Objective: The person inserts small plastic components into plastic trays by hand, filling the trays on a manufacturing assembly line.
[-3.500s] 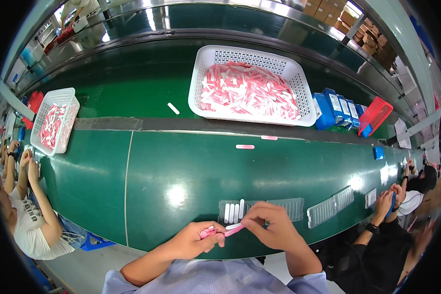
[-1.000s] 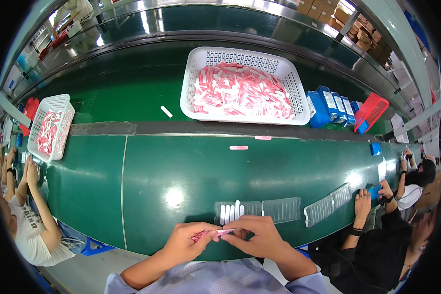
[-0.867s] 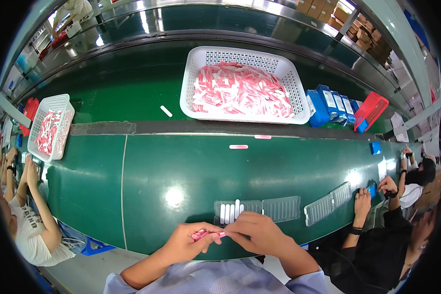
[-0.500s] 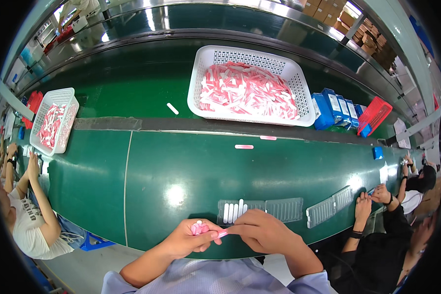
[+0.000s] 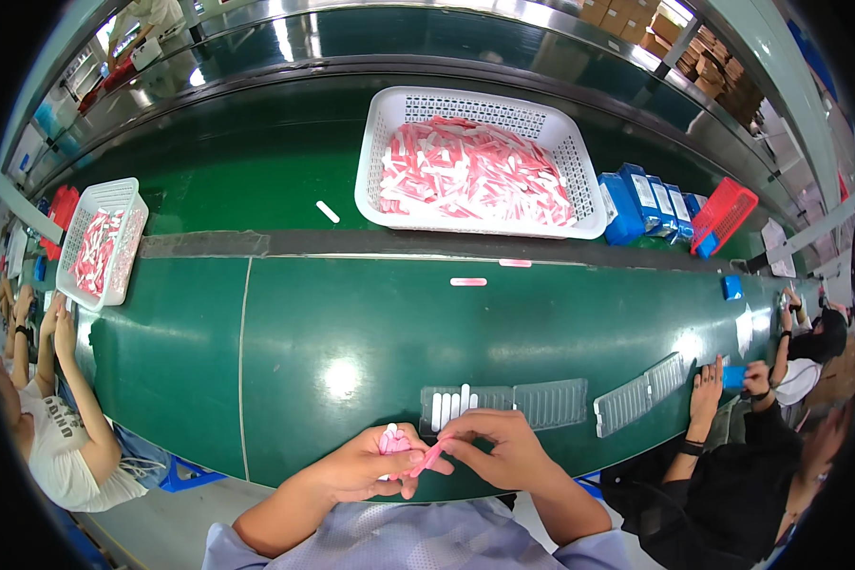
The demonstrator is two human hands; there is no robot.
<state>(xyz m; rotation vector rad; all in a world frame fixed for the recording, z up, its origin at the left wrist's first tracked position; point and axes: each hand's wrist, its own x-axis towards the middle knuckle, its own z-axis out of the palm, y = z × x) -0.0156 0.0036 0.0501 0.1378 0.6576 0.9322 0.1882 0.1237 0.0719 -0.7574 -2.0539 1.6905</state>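
Note:
My left hand [image 5: 370, 465] is closed around a small bunch of pink and white flat strips [image 5: 395, 441] with rounded ends. One pink strip [image 5: 431, 457] slants up from its fingertips. The thumb and forefinger of my right hand [image 5: 496, 451] pinch the upper end of that strip. Just beyond my hands lies an open, hinged clear plastic tray [image 5: 551, 406] with slots. Its left half has several white strips [image 5: 453, 408] standing side by side, partly hidden by my right hand.
A white basket [image 5: 363, 185] heaped with pink and white strips stands at the back, with blue boxes [image 5: 644, 204] and a red basket [image 5: 725, 220] beside it. Loose pink strips [image 5: 468, 282] lie mid-table. A second clear tray [image 5: 638, 396] sits to the right, near a co-worker's hands [image 5: 708, 399].
The pink strip between my hands has tipped more upright, and my right hand has shifted slightly left with its fingers less curled. At right, the co-worker now holds a blue box.

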